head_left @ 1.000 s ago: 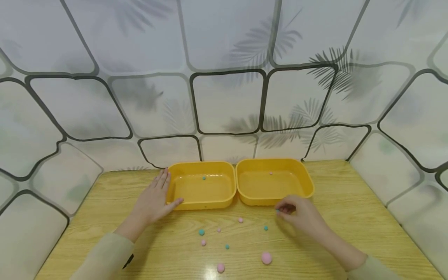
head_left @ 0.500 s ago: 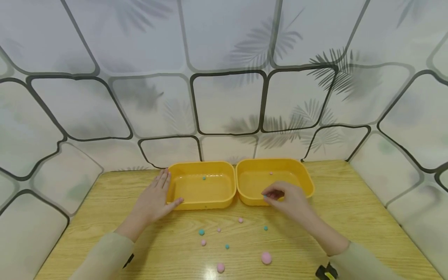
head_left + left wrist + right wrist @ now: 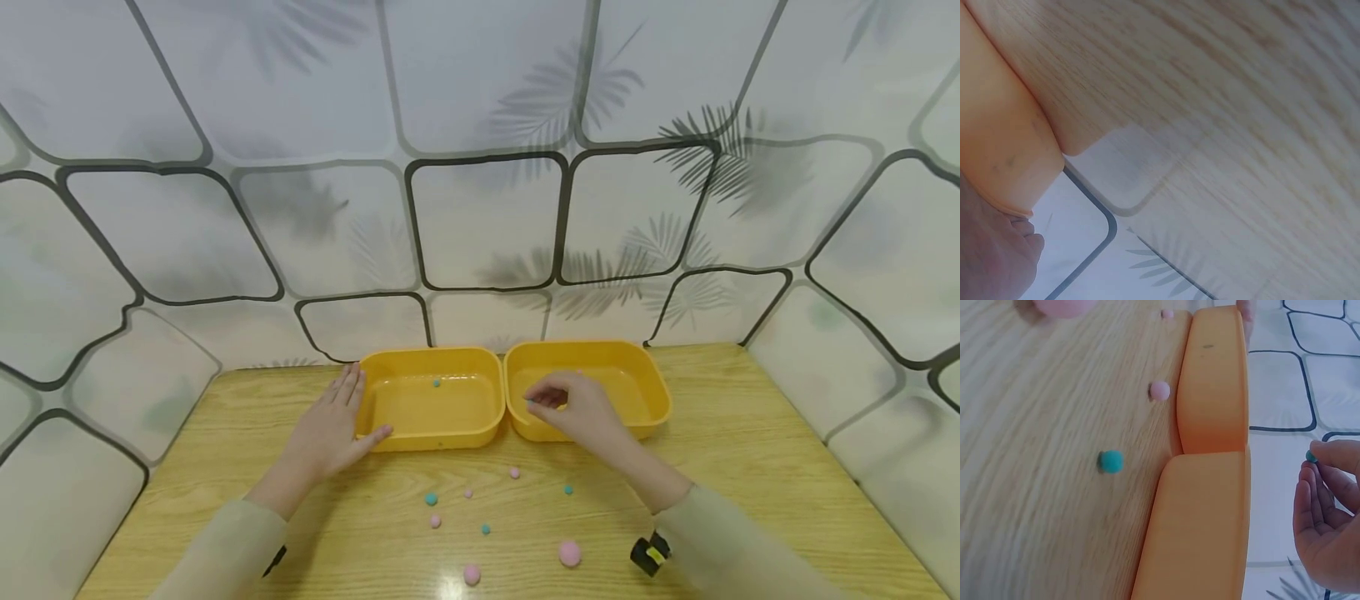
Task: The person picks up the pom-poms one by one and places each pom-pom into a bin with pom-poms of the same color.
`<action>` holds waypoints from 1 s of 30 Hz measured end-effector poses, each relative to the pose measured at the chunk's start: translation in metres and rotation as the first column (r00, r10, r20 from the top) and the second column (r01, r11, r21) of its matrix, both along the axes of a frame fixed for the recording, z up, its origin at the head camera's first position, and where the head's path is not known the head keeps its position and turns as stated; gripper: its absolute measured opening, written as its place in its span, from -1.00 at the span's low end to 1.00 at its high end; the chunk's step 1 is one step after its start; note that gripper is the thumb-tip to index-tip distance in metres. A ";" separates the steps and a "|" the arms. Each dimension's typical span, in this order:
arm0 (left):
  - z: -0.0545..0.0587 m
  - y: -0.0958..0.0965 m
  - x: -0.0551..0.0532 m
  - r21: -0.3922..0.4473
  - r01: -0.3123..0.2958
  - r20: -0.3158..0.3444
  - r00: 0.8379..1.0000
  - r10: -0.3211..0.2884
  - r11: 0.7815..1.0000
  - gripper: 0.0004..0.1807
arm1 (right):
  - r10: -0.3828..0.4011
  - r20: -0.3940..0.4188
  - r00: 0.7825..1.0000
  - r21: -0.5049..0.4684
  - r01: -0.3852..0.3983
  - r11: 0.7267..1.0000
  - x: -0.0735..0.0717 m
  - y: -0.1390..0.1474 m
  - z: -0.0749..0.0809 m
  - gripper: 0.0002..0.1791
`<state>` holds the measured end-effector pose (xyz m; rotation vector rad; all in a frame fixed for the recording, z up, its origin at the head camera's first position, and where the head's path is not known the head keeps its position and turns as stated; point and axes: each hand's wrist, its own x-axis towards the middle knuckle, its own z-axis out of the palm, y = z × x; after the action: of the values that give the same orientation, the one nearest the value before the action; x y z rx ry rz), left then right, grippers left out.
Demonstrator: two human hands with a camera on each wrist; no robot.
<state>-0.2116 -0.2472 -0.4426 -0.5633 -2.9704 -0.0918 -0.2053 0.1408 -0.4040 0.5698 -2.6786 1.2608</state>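
Note:
My right hand (image 3: 581, 408) is over the yellow right tray (image 3: 651, 404), near its left side. Between thumb and fingertips it pinches a small teal ball (image 3: 1311, 456), best seen in the right wrist view. My left hand (image 3: 326, 427) rests against the left end of the yellow left tray (image 3: 431, 441), fingers stretched along the rim and thumb at the front corner. One small teal ball (image 3: 437, 383) lies inside the left tray. A tiny pink ball in the right tray is mostly hidden behind my right hand.
Several loose balls lie on the wooden table (image 3: 360, 533) before the trays, among them a large pink ball (image 3: 570, 553), a pink ball (image 3: 472, 575) and a teal ball (image 3: 431, 499). A patterned wall covering (image 3: 487, 225) rises behind the trays and at both sides.
My right hand has moved left and away from me, from in front of the right tray to over it, with the teal ball still pinched. The left hand has stayed in place.

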 end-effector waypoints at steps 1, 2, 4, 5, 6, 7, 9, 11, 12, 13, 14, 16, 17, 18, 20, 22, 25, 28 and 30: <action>0.000 0.000 0.000 0.001 0.000 0.000 1.000 0.000 1.000 0.11 | -0.003 0.005 1.000 -0.001 0.003 1.000 -0.002 -0.003 0.001 -0.91; 0.000 0.000 0.000 0.003 0.000 0.001 1.000 0.000 1.000 0.11 | -0.005 0.011 1.000 -0.003 0.005 1.000 -0.004 -0.006 0.001 -0.91; -0.001 0.000 0.000 0.006 -0.001 0.002 1.000 0.001 1.000 0.10 | -0.010 0.028 1.000 -0.009 0.010 1.000 -0.008 -0.012 0.002 -0.91; -0.001 0.000 0.001 0.007 -0.002 0.003 1.000 0.002 1.000 0.10 | -0.011 0.035 0.999 -0.011 0.011 1.000 -0.011 -0.016 0.002 -0.92; -0.001 0.000 0.001 0.010 -0.001 0.003 1.000 0.001 1.000 0.10 | -0.013 0.044 0.999 -0.016 0.014 1.000 -0.013 -0.019 0.002 -0.91; -0.002 0.000 0.001 0.010 -0.001 0.002 1.000 0.001 1.000 0.10 | -0.013 0.049 0.999 -0.016 0.014 1.000 -0.015 -0.022 0.002 -0.90; -0.002 0.000 0.000 0.011 0.000 0.002 1.000 0.000 1.000 0.10 | -0.014 0.060 0.998 -0.018 0.015 1.000 -0.019 -0.028 0.003 -0.89; -0.002 0.000 0.000 0.012 0.001 -0.001 1.000 -0.001 1.000 0.10 | -0.013 0.071 0.997 -0.016 0.014 1.000 -0.023 -0.034 0.003 -0.88; -0.002 -0.001 0.000 0.013 0.001 -0.002 1.000 -0.001 1.000 0.10 | -0.014 0.080 0.997 -0.015 0.015 1.000 -0.025 -0.037 0.003 -0.87; -0.002 -0.001 0.000 0.012 0.001 -0.003 1.000 -0.001 1.000 0.11 | -0.016 0.089 0.996 -0.014 0.017 1.000 -0.027 -0.040 0.003 -0.87; -0.002 -0.001 0.000 0.013 0.000 -0.003 1.000 0.000 1.000 0.11 | -0.018 0.099 0.995 -0.016 0.020 1.000 -0.029 -0.042 0.003 -0.88; -0.003 -0.001 -0.001 0.013 0.000 -0.003 1.000 0.000 1.000 0.12 | -0.018 0.112 0.994 -0.016 0.020 1.000 -0.034 -0.047 0.002 -0.88; -0.003 -0.001 -0.001 0.013 0.000 -0.003 1.000 0.000 1.000 0.12 | -0.016 0.118 0.993 -0.021 0.018 1.000 -0.035 -0.049 0.002 -0.89; -0.003 -0.001 -0.001 0.014 0.000 -0.002 1.000 0.000 1.000 0.12 | -0.015 0.124 0.992 -0.027 0.018 0.999 -0.038 -0.051 0.001 -0.90; -0.003 -0.002 -0.001 0.015 0.000 0.000 1.000 0.000 1.000 0.12 | -0.010 0.138 0.990 -0.040 0.016 0.999 -0.042 -0.055 0.000 -0.89; -0.003 -0.002 -0.002 0.015 0.001 -0.001 1.000 -0.001 1.000 0.12 | -0.008 0.151 0.988 -0.054 0.016 0.998 -0.046 -0.058 -0.001 -0.89; -0.003 -0.003 -0.002 0.014 0.001 -0.003 1.000 -0.001 1.000 0.12 | -0.017 0.181 0.983 -0.073 0.031 0.997 -0.052 -0.064 -0.001 -0.89; -0.003 -0.003 -0.002 0.014 0.002 -0.002 1.000 -0.002 1.000 0.12 | -0.024 0.201 0.979 -0.082 0.041 0.996 -0.057 -0.069 -0.002 -0.91; -0.003 -0.003 -0.002 0.014 0.004 -0.001 1.000 -0.004 1.000 0.11 | -0.026 0.212 0.977 -0.089 0.045 0.995 -0.060 -0.071 -0.003 -0.92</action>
<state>-0.2137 -0.2501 -0.4451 -0.5680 -2.9654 -0.1130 -0.2658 0.0695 -0.4073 0.3945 -2.7633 1.5050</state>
